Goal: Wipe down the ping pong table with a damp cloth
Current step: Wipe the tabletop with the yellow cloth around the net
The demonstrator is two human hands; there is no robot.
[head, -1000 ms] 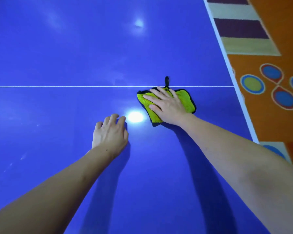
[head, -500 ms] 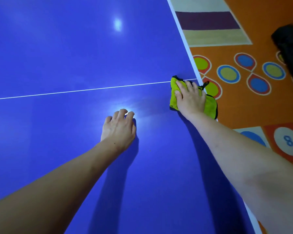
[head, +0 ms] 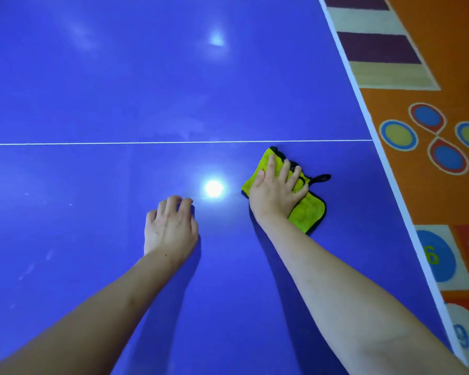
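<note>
Blue surface: your worktop (head: 146,90) is a glossy blue ping pong table top, and it fills most of the head view.
White line: a thin white line (head: 119,143) crosses the worktop from the left edge of the view to its right border.
White border: a white edge band (head: 363,109) runs down the right side of the worktop.
Cloth: your yellow-green cloth (head: 307,209) with dark trim lies flat on the worktop, just on your side of the white line and near the right border, not touching it.
Cloth loop: a small dark loop (head: 321,178) sticks out from the cloth toward the border.
Right hand: your right hand (head: 275,192) lies palm down on the cloth, fingers straight and slightly spread, pressing it to the surface rather than gripping it.
Left hand: your left hand (head: 171,228) rests on the bare worktop to the left of the cloth, apart from it, with its fingers bent at the knuckles and the tips on the surface; it holds nothing.
Glare: a bright light reflection (head: 214,188) sits on the surface between your two hands, and a fainter one (head: 216,40) shows farther away.
Floor: an orange play mat (head: 417,185) with coloured circles, numbers and stripes lies beyond the right border.
</note>
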